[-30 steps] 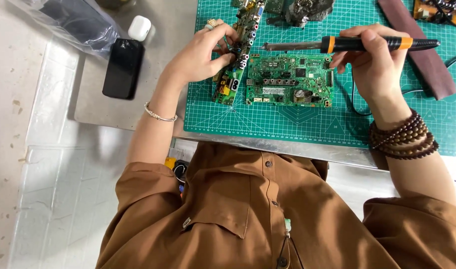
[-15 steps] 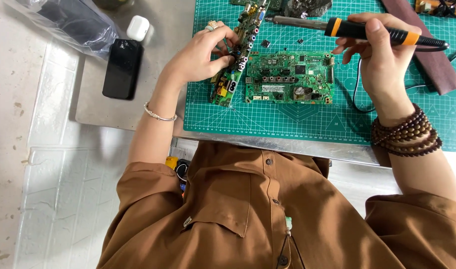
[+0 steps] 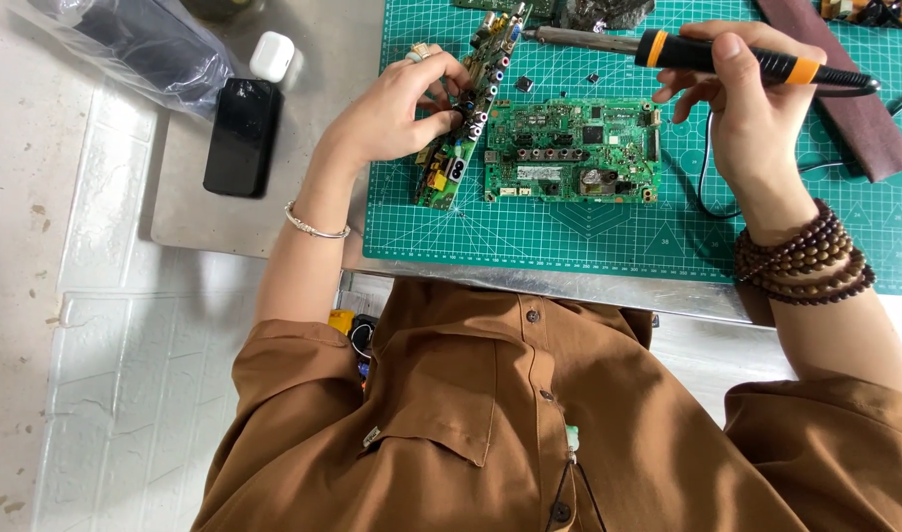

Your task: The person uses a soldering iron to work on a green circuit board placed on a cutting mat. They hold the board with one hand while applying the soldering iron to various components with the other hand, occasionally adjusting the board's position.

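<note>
My left hand [image 3: 402, 108] grips a narrow green circuit board [image 3: 468, 108] tilted up on its edge on the green cutting mat [image 3: 609, 232]. Beside it to the right lies a wider green circuit board [image 3: 572, 150], flat on the mat. My right hand [image 3: 751, 103] holds a soldering iron [image 3: 712, 57] with a black and orange handle. The iron lies nearly level above the flat board, and its metal tip points left toward the top of the tilted board. A bead bracelet wraps my right wrist and a thin bangle my left.
A black phone [image 3: 241, 135] and a white earbud case [image 3: 271, 55] lie on the grey table, left of the mat. A clear plastic bag [image 3: 136, 39] sits at the far left. A dark brown strap [image 3: 845, 94] lies on the mat at the right, with more parts along the far edge.
My right hand has carried the soldering iron farther away across the mat and slightly left. My left hand keeps its hold on the tilted board.
</note>
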